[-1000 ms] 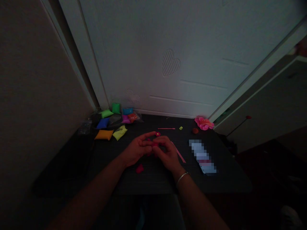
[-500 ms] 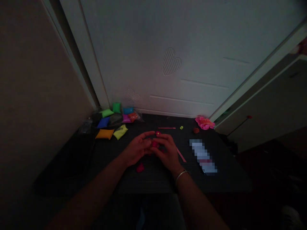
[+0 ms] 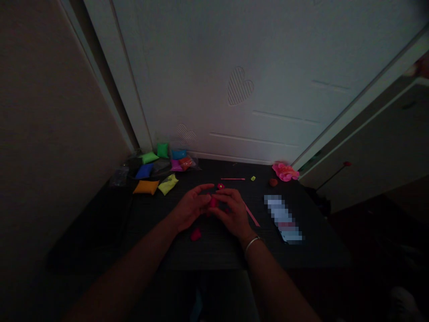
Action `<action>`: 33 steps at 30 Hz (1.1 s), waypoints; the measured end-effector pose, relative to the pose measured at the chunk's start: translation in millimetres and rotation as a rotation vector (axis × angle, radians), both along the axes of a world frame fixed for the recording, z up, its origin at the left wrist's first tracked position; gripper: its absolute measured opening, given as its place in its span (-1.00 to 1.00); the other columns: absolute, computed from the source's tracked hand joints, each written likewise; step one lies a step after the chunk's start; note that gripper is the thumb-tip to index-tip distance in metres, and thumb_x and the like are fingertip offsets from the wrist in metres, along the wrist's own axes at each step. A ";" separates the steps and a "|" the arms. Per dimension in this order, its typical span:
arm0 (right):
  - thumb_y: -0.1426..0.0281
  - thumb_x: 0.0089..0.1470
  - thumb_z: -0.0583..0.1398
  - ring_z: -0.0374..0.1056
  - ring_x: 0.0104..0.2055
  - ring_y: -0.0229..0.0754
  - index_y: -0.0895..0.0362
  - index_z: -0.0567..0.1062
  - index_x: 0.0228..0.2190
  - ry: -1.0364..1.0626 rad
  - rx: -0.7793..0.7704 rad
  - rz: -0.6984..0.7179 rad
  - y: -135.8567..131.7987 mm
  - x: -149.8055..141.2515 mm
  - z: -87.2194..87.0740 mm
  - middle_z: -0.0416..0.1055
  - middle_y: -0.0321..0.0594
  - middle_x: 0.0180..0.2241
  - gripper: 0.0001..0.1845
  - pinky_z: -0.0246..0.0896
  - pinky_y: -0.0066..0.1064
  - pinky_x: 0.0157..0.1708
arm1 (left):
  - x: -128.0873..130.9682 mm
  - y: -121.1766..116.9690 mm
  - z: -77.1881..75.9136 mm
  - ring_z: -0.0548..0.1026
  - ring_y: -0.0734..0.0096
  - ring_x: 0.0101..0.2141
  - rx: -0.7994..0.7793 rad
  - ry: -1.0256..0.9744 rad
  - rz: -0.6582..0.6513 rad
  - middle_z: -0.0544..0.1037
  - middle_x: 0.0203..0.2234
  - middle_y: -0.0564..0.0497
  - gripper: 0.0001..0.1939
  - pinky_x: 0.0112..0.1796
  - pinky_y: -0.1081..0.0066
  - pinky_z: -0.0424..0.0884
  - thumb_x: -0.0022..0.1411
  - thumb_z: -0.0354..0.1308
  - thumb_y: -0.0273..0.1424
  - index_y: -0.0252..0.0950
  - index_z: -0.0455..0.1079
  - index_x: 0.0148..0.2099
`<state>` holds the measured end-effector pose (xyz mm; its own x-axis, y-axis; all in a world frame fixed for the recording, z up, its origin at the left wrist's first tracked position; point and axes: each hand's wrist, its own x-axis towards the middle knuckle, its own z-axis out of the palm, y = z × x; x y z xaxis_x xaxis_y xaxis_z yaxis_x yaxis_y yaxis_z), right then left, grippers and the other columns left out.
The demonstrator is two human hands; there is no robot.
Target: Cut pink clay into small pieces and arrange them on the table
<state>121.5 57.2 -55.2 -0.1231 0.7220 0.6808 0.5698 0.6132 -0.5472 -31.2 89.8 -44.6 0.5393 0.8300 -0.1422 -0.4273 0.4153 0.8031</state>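
Crimson, soft-looking material makes up the small piece held between the two hands, left of the phone. The fingers of the right hand pinch it between thumb and fingertips, while those of the left hand close on its other side, forefinger stretched out. In this dim light its exact shape cannot be made out.

If it is as soft as it looks, too hard a squeeze would probably dent or flatten it; a loose pinch could drop it. The outstretched forefinger might also knock the little red flower, farther back and left of the phone, since its tip is just beside it. A sweeping wrist could smear the red lump, well left of the phone.

The counter is dark, with a faint grain. Between the phone and the right hand lies a pink strip; behind the phone are a brownish ball and a pink blossom. Bright packets sit far left of it. Beyond rises a pale panel with embossed hearts, and the room is gloomy.
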 end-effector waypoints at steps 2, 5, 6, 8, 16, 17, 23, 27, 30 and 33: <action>0.31 -0.12 0.27 0.24 -0.16 -0.15 0.00 0.43 -0.22 -0.020 0.006 0.011 0.0 0.0 0.5 0.33 -0.20 -0.24 -0.66 0.21 -0.26 -0.18 | 0.2 -0.2 1.1 0.45 0.42 -0.49 0.011 0.015 -0.002 0.48 -0.53 0.03 -0.45 -0.49 0.45 0.32 -0.08 0.26 -0.46 -0.33 0.21 0.00; 0.29 -0.12 0.27 0.24 -0.15 -0.14 0.02 0.42 -0.19 -0.057 0.007 0.010 0.7 -0.2 -0.4 0.33 -0.19 -0.23 -0.63 0.20 -0.25 -0.18 | 1.0 -0.4 1.9 0.44 0.43 -0.52 0.024 0.056 0.036 0.47 -0.56 0.06 -0.43 -0.49 0.45 0.33 -0.11 0.28 -0.48 -0.34 0.20 0.00; 0.29 -0.11 0.26 0.24 -0.15 -0.15 0.02 0.42 -0.20 -0.062 0.006 0.001 0.9 -0.2 -1.0 0.33 -0.18 -0.23 -0.64 0.20 -0.25 -0.18 | 1.2 -0.4 1.9 0.44 0.44 -0.52 0.024 0.062 0.048 0.46 -0.57 0.07 -0.43 -0.49 0.45 0.33 -0.11 0.28 -0.48 -0.34 0.21 -0.01; 0.30 -0.09 0.25 0.24 -0.15 -0.15 0.02 0.43 -0.22 -0.058 0.001 -0.020 1.1 -0.1 -1.8 0.33 -0.19 -0.23 -0.69 0.20 -0.26 -0.18 | 1.5 -0.4 1.4 0.43 0.46 -0.54 0.016 0.053 0.053 0.45 -0.58 0.07 -0.46 -0.50 0.45 0.33 -0.09 0.27 -0.46 -0.34 0.22 -0.03; 0.30 -0.06 0.22 0.25 -0.16 -0.16 0.01 0.43 -0.21 -0.073 -0.015 -0.009 0.8 0.7 -1.4 0.34 -0.20 -0.24 -0.71 0.20 -0.27 -0.18 | 2.0 -0.5 -0.6 0.43 0.47 -0.53 0.024 0.052 0.055 0.48 -0.54 0.06 -0.42 -0.50 0.47 0.33 -0.13 0.30 -0.51 -0.31 0.23 -0.02; 0.31 -0.05 0.22 0.24 -0.15 -0.16 0.02 0.42 -0.21 -0.075 -0.011 -0.012 0.9 0.7 -1.7 0.34 -0.20 -0.23 -0.71 0.20 -0.27 -0.18 | 2.1 -0.4 -0.8 0.43 0.47 -0.54 0.027 0.045 0.057 0.48 -0.54 0.06 -0.43 -0.51 0.47 0.33 -0.13 0.29 -0.51 -0.31 0.23 -0.02; 0.31 -0.06 0.23 0.22 -0.11 -0.15 0.03 0.39 -0.16 -0.082 -0.023 -0.014 1.4 0.3 -2.9 0.32 -0.18 -0.19 -0.64 0.18 -0.25 -0.13 | 1.0 0.8 -1.4 0.45 0.45 -0.51 0.013 -0.005 0.060 0.49 -0.48 0.00 -0.51 -0.49 0.45 0.37 -0.03 0.23 -0.45 -0.33 0.23 -0.01; 0.32 -0.04 0.21 0.23 -0.12 -0.16 0.00 0.41 -0.20 -0.065 -0.044 -0.026 1.4 -0.1 -2.2 0.33 -0.20 -0.21 -0.72 0.19 -0.25 -0.13 | 0.3 1.3 -1.1 0.46 0.46 -0.49 0.007 -0.002 0.059 0.50 -0.46 -0.02 -0.59 -0.47 0.46 0.38 0.04 0.19 -0.40 -0.33 0.25 -0.03; 0.31 -0.06 0.23 0.23 -0.11 -0.15 -0.01 0.43 -0.22 -0.039 -0.045 -0.024 1.2 0.4 -1.6 0.32 -0.20 -0.20 -0.71 0.19 -0.26 -0.13 | 0.3 1.0 -0.5 0.46 0.45 -0.49 0.005 -0.009 0.044 0.50 -0.47 -0.01 -0.56 -0.49 0.46 0.38 0.03 0.20 -0.40 -0.33 0.24 -0.02; 0.30 -0.07 0.23 0.23 -0.10 -0.15 -0.01 0.42 -0.20 -0.047 -0.034 -0.023 1.2 1.1 -2.6 0.32 -0.20 -0.19 -0.69 0.19 -0.26 -0.13 | 1.3 0.6 -0.2 0.44 0.46 -0.54 0.033 -0.002 0.048 0.48 -0.53 0.06 -0.47 -0.52 0.46 0.36 -0.07 0.26 -0.47 -0.32 0.22 -0.01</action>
<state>122.6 58.4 -57.7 -0.1378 0.7474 0.6499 0.6088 0.5815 -0.5396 -29.9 90.3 -44.8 0.4987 0.8593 -0.1134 -0.4479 0.3675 0.8151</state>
